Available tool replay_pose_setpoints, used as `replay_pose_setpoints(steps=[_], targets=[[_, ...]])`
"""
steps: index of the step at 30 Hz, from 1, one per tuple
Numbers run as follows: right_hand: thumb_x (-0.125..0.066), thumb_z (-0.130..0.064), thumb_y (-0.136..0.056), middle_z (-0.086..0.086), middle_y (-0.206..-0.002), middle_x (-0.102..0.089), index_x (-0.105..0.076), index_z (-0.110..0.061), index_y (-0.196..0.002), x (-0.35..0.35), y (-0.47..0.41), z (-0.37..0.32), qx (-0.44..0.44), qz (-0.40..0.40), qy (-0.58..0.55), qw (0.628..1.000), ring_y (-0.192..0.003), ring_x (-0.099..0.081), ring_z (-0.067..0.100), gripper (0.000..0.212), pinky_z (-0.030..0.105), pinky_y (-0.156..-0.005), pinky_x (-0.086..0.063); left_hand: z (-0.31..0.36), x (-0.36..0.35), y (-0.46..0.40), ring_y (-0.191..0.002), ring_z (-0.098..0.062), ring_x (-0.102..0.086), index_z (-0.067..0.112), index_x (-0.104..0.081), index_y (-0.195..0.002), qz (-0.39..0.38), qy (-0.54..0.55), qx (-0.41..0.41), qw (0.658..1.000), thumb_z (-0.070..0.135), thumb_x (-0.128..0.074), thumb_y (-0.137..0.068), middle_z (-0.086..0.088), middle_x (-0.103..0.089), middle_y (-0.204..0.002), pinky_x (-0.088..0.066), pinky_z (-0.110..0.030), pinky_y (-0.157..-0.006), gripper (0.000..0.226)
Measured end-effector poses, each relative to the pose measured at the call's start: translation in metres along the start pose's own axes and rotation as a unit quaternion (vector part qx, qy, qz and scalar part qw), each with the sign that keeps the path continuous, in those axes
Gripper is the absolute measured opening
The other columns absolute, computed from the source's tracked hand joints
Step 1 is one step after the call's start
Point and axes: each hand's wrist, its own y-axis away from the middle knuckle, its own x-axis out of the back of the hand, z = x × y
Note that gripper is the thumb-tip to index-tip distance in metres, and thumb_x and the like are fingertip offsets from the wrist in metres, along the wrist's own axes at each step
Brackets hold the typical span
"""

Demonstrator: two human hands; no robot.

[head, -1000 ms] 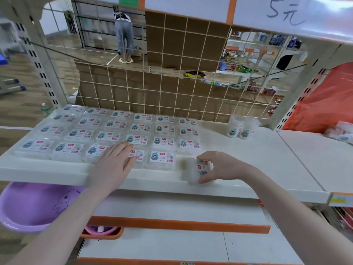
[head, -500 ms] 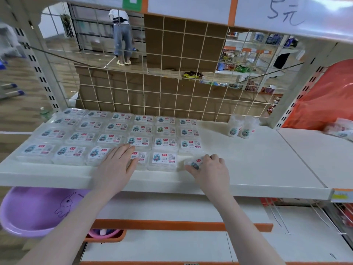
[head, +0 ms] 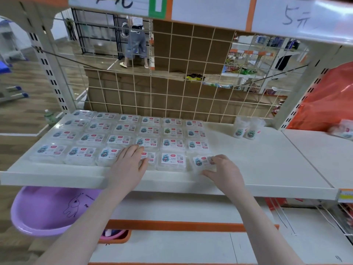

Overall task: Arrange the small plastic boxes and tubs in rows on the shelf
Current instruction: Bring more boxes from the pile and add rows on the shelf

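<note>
"5元" is handwritten on the white sign strip (head: pixel 294 18) above the shelf (head: pixel 257 165). Each flat plastic box carries a white label with a red tag, a blue-green cartoon figure and a barcode; the small print is too blurred to be read. The same figure is seen on the 2 round tubs (head: pixel 246 129), which are stood upright, touching each other, at the back of the shelf, well apart from the boxes.

The boxes (head: pixel 133 131) are laid flat in 4 rows of 6, labels up, long sides parallel to the shelf's front edge. The last box (head: pixel 202 162) is set at the right end of the front row, slightly askew, its long axis running left to right.

This box is pinched by the right hand (head: pixel 223 172): curled fingers are placed on its right end and the thumb against its front edge. The left hand (head: pixel 129 163) is laid flat, fingers straight and together, pressed on the front-row boxes near the middle.

A purple basin (head: pixel 47 211) is seen below the shelf at left.
</note>
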Motion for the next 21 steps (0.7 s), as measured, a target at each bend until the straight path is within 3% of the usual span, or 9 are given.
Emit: replay_pose_setpoints(steps=[7,21], targets=[[-0.064,-0.041,-0.083,0.004,-0.111,-0.054,-0.059,-0.011,-0.119,-0.013,0.000,-0.010,-0.027,0.046,0.026,0.998,-0.098,-0.055,0.024,0.047,0.028,-0.071,-0.041,0.006,0.003,0.002,-0.132,-0.023,-0.036,0.011,-0.049,-0.134,0.005,-0.002,0.012,1.000,0.030,-0.042,-0.097,-0.004,-0.045,-0.140,-0.017,-0.033,-0.114,0.042],[-0.056,-0.032,-0.087,0.008,-0.118,-0.052,-0.052,-0.012,-0.123,-0.031,0.008,-0.033,-0.063,0.087,0.055,0.993,-0.105,-0.051,0.029,0.042,0.033,-0.079,-0.041,0.005,0.004,-0.002,-0.131,-0.022,-0.035,0.013,-0.045,-0.133,-0.014,-0.025,-0.002,1.000,0.033,-0.033,-0.098,-0.004,-0.043,-0.139,-0.013,-0.034,-0.114,0.042]])
